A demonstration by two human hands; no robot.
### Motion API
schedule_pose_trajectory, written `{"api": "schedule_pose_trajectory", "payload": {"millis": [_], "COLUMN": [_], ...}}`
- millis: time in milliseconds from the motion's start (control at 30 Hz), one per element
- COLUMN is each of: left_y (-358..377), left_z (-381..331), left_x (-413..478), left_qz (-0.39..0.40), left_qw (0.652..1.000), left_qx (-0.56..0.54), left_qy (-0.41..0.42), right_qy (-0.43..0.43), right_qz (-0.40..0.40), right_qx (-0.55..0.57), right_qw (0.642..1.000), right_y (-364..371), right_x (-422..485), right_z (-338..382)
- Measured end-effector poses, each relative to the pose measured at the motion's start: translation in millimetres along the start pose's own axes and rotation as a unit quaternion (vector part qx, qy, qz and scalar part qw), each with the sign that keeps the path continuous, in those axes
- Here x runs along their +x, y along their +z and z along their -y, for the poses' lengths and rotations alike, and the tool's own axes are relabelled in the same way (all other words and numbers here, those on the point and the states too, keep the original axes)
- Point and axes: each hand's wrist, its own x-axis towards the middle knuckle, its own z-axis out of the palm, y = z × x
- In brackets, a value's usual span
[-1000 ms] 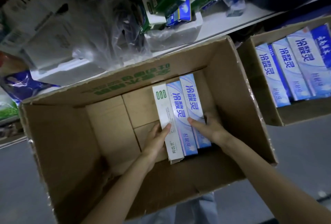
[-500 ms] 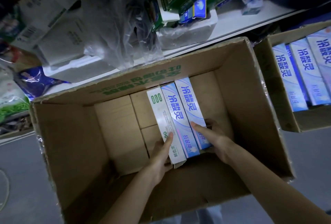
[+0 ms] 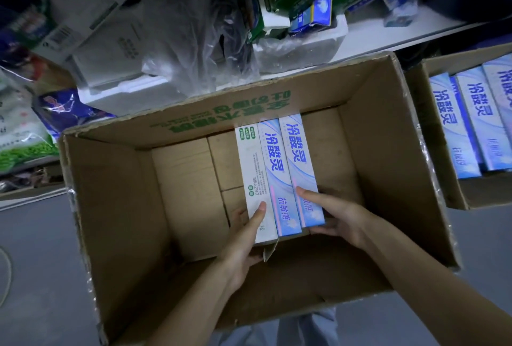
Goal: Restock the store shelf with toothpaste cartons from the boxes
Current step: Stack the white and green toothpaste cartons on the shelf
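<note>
I see 3 cartons (image 3: 277, 176) side by side inside the box (image 3: 116, 207), left hand (image 3: 243, 237) gripping their left near end, right hand (image 3: 335, 218) gripping their right near end, shelf (image 3: 415, 32) beyond the box

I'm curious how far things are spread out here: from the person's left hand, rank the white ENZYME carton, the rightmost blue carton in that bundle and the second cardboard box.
1. white ENZYME carton: gripped by the left hand, on the bundle's left side.
2. rightmost blue carton: on the bundle's right side, under the right hand thumb.
3. second cardboard box: far right of the view.
</note>
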Motion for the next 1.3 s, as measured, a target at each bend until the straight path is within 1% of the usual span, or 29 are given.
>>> {"api": "schedule_pose_trajectory", "payload": {"millis": [133,200,333,533,600,667,733,900,1000,1067,1167,1300], "left_y": [-13,-17,-21,-25,-23,-18,-12,-2,7,10,6,4], "left_z": [-4,-3,2,0,-5,-12,-18,-18,-21,-23,-23,-10], "left_x": [-1,-1,-3,-13,-20,-30,-38,-37,-41,-46,-59,-96], "left_qz": [0.026,0.029,0.041,0.091,0.109,0.143,0.162,0.117,0.077,0.068,0.065,0.092], "left_qw": [0.998,0.997,0.996,0.988,0.980,0.962,0.951,0.952,0.971,0.975,0.965,0.949], "left_qx": [-0.014,-0.022,-0.056,-0.106,-0.149,-0.209,-0.240,-0.267,-0.218,-0.203,-0.246,-0.295], "left_qy": [-0.057,-0.062,-0.057,-0.062,-0.078,-0.100,-0.110,-0.094,-0.066,-0.053,-0.059,-0.068], "right_qy": [0.036,0.049,0.053,0.042,0.045,0.052,0.059,0.051,0.040,0.028,0.002,-0.032], "right_qz": [-0.003,-0.002,0.036,0.051,0.052,0.061,0.074,0.075,0.084,0.090,0.079,0.080], "right_qx": [0.012,0.035,0.076,0.107,0.136,0.158,0.172,0.165,0.157,0.151,0.149,0.134], "right_qw": [0.999,0.998,0.995,0.992,0.988,0.984,0.980,0.982,0.983,0.984,0.986,0.987], "right_y": [-1,0,4,12,12,11,11,10,6,3,-3,-14], "right_x": [-2,-3,-7,-21,-28,-36,-44,-56,-66,-74,-90,-129], "right_z": [1,-2,-5,1,6,11,16,15,9,5,1,-4]}}
